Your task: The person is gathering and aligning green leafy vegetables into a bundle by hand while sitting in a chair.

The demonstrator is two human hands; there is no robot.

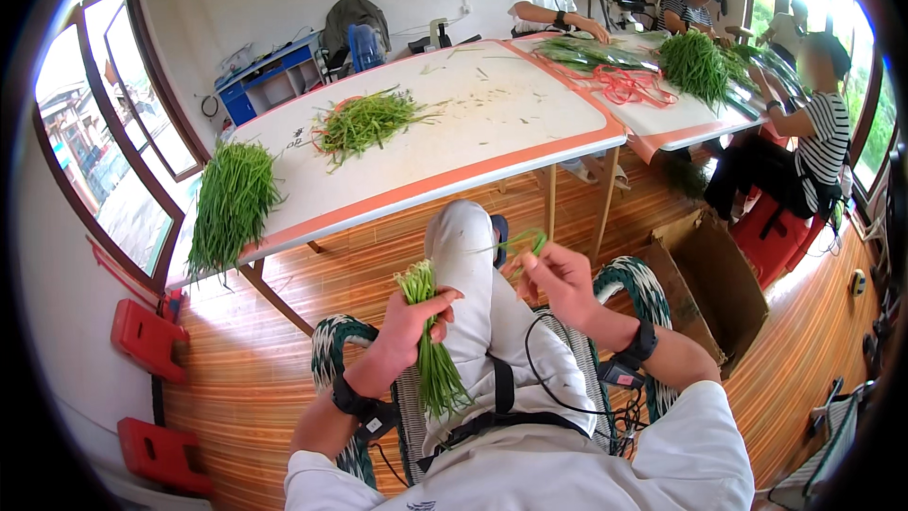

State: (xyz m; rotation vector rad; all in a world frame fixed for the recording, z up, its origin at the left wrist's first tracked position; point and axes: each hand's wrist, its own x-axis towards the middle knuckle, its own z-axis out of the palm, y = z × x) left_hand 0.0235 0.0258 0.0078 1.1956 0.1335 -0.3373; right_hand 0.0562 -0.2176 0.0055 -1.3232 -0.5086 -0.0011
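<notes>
My left hand (409,322) is wrapped round a bunch of long green chives (439,378) above my lap. Their pale cut ends stick up over the thumb, and the thin green ends hang below. To the right and a little higher, my right hand (563,286) is closed in a pinch on a few thin green chive strands (539,243). One strand trails off to the left from those fingers. The two hands are apart.
A white table (463,132) with an orange border stands ahead, bearing a loose green pile (364,125) and a larger heap (235,194) overhanging its left corner. Red stools (151,339) stand left, a cardboard box (709,284) right. Several people sit or stand around a second table (662,132).
</notes>
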